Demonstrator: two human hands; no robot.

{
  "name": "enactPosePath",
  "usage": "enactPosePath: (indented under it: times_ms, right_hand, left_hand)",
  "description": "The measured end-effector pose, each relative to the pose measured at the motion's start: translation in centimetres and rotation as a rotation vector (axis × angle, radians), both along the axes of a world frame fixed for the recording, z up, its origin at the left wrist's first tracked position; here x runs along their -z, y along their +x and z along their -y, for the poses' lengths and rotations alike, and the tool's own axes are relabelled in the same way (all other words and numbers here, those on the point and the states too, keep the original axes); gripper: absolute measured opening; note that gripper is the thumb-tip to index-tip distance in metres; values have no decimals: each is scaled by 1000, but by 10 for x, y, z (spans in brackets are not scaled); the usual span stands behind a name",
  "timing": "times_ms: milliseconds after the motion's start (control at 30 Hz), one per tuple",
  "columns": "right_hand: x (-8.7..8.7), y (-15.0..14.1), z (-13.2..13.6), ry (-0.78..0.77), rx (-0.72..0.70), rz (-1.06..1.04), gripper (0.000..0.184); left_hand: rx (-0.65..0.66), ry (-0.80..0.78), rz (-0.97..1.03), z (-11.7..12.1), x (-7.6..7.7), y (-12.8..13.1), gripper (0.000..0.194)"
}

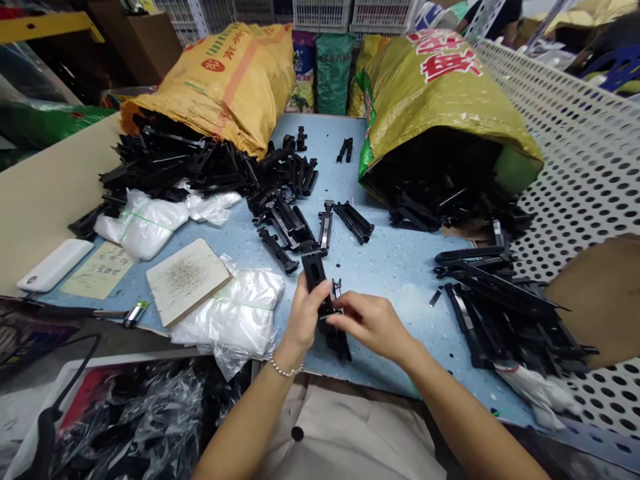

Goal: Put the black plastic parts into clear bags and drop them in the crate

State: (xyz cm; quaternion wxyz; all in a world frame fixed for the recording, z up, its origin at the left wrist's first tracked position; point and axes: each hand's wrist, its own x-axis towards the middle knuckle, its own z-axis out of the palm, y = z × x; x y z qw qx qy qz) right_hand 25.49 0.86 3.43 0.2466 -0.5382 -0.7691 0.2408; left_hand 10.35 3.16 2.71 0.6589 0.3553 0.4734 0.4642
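Steadying the long black part (314, 267) matters most at this moment, and the left hand (300, 317) does that, clasped around its middle with the thumb laid over the top. The part is held up at a slant above the near edge of the table (395, 280), between the two forearms. The right hand (375, 323) comes in from the side, thumb and forefinger drawn together at the part's flank; whether they grip a small piece or only press on the part, I cannot tell.

To work well here, the left grip should be firm but not crushing — thin plastic, if that is what it is, could flex or twist out of line. The right fingertips would do best to push squarely and close to the left thumb, so the part does not pivot. Keeping it low over the table is sensible too, since a small piece that slips would be easier to find there than among the loose black parts (287, 220) just ahead or the heap (505, 307) at the right.
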Motion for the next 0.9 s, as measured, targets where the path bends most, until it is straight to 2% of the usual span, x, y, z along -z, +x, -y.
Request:
enactPosePath:
  times_ms: [67,133,200,233,300,400,433,467,533,600,633,700,800,833,900]
  right_hand:
    - [-4,5,-3,103,35,-102,37]
    - [-5,10,-16,286,110,-59,42]
    - [-3,12,-32,437,78,34,49]
    - [-1,11,-39,466,49,61,52]
    - [2,9,-45,407,43,56,56]
    - [7,4,-36,132,82,-40,56]
    - [8,1,-28,84,47,-73,56]
    - [10,-1,-18,90,-24,-90,55]
    - [15,-8,4,229,-184,-67,51]
    - [21,-16,24,359,-247,-18,46]
    - [23,-20,30,361,-233,1,45]
    - [26,-23,29,232,-227,16,44]
    - [24,-14,-11,3,-162,48,48]
    - [24,-7,-33,-13,-53,57,49]
    - [24,9,-83,52,233,64,41]
  left_hand:
    - [93,-104,166,6,-5,-5,55]
    - [193,-181,255,15,-7,-8,56]
    - [260,-239,270,24,-7,-6,55]
    - [271,-257,261,27,-7,-4,55]
    - [235,-264,219,29,-8,0,53]
    - [99,-249,172,24,-8,0,53]
    - [59,-248,171,22,-7,-2,54]
    - [32,-248,176,19,-7,-4,55]
    - [17,-247,172,16,-6,-8,57]
    - [11,-220,111,16,-2,-12,58]
    - [-9,-187,56,17,1,-14,61]
    - [-102,-102,-72,18,10,-19,70]
    - [-195,-39,-219,20,33,-26,78]
    - [-191,-35,-269,21,41,-26,72]
    - [-139,11,-404,24,57,-23,58]
